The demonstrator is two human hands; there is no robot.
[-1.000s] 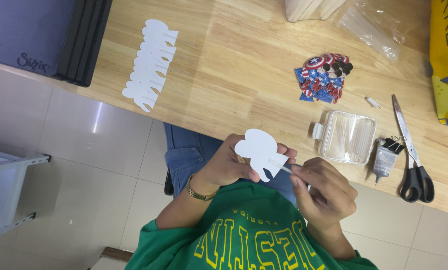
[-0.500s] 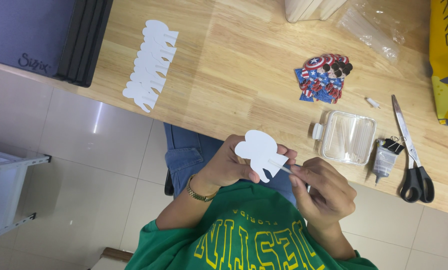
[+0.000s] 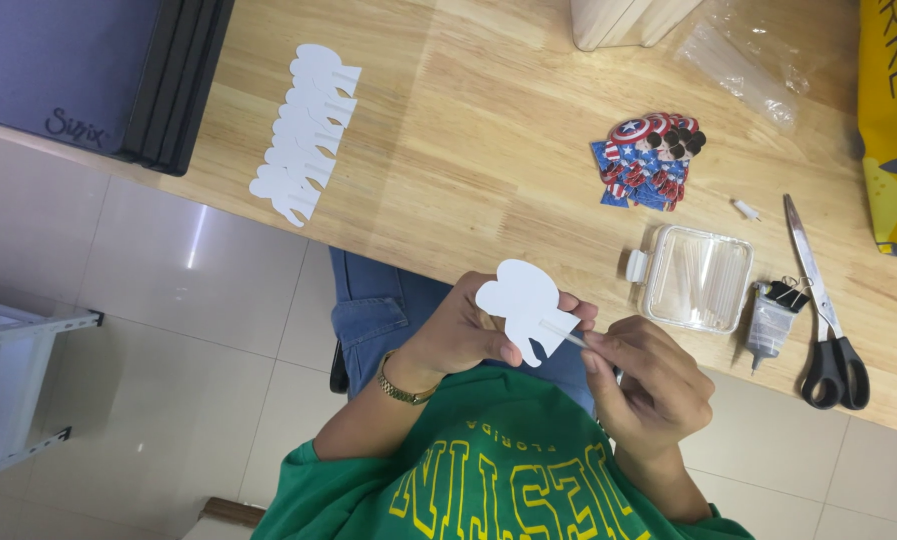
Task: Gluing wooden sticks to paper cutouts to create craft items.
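We see two hands at work over the lap, both ours, close to the green shirt. The left hand, with a gold-coloured bracelet at its wrist, is closed around one white card cut-out with rounded lobes; the thumb lies across its lower edge and the fingers are tucked behind it. The right hand is pinched shut, thumb and forefinger closed on one thin clear stick that lies against the face of the cut-out, so the two hands nearly touch at that point.

Just beyond the right hand, on the light wooden tabletop, lies one clear plastic box with a white clasp, holding pale thin sticks whose number we cannot tell. Right of that box stands one small glue bottle with black binder clips at its neck, and further right one pair of black-handled scissors.

Further out from the right hand sits one heap of red, white and blue printed cut-outs; we cannot count the pieces. Well beyond the left hand, an overlapping row of white card cut-outs runs along the table, about eight or nine. Farthest off lies one dark flat machine and one yellow bag.
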